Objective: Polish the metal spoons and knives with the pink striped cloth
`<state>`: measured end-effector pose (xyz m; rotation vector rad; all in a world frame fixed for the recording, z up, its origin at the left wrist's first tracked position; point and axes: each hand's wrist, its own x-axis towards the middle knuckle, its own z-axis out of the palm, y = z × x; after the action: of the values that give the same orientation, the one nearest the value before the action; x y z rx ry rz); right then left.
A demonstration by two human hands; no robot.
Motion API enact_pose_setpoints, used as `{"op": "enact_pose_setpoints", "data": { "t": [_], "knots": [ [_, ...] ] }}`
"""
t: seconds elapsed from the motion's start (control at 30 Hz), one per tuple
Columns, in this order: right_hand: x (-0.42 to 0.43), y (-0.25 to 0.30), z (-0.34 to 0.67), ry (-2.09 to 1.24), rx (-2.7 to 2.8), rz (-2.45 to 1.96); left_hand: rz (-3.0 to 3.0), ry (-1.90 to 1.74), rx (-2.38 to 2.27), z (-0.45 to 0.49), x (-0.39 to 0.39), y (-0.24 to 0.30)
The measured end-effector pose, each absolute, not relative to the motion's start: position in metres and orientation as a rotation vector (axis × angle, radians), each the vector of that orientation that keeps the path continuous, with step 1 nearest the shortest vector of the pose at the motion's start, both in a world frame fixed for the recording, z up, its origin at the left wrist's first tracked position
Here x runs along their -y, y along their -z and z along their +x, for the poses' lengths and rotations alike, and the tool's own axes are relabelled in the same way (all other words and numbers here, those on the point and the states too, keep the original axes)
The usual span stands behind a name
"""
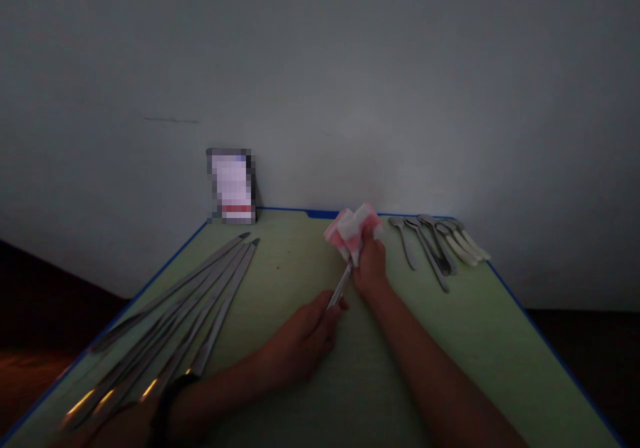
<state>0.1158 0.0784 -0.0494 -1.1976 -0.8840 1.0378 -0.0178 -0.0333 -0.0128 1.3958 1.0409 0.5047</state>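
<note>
My left hand [305,341] is closed around the handle of a metal utensil [339,289] that points away from me over the green table [280,261]. My right hand [371,265] is closed on a pink and white cloth [350,231] wrapped over the utensil's far end, which is hidden by the cloth. Both hands are near the middle of the table, a little toward the back.
Several long metal skewers [200,301] lie fanned out on the left. Several spoons [435,245] lie in a row at the back right. A pixelated card [231,187] leans against the grey wall at the table's far edge. The table has a blue rim [160,271].
</note>
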Motion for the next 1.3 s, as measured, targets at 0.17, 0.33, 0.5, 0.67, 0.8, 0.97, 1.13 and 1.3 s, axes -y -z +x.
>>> {"op": "enact_pose_setpoints", "data": {
  "t": [0.17,0.33,0.5,0.67,0.8,0.97,1.13,1.3],
  "knots": [
    [-0.099,0.048,0.111,-0.806,0.935,-1.327,1.353,-0.55,-1.0,-0.019,0.035,0.018],
    [-0.103,0.047,0.108,-0.686,1.072,-1.347,1.372,-0.536,-0.998,-0.022,0.033,0.013],
    [-0.102,0.043,0.108,-0.761,1.09,-1.297,1.336,-0.552,-0.995,-0.023,0.033,0.014],
    [-0.103,0.042,0.11,-0.904,0.959,-1.191,1.183,-0.692,-0.978,-0.022,0.034,0.016],
    [-0.104,0.036,0.116,-1.275,0.622,-0.828,1.085,-0.748,-0.914,-0.023,0.029,0.017],
    [-0.097,0.03,0.125,-1.531,0.472,-0.479,1.057,-0.698,-0.875,-0.024,0.024,0.014],
    [-0.088,0.028,0.125,-1.595,0.508,-0.406,1.193,-0.599,-0.903,-0.023,0.028,0.009],
    [-0.088,0.027,0.117,-1.525,0.626,-0.544,1.285,-0.548,-0.936,-0.024,0.029,0.007]
  ]
}}
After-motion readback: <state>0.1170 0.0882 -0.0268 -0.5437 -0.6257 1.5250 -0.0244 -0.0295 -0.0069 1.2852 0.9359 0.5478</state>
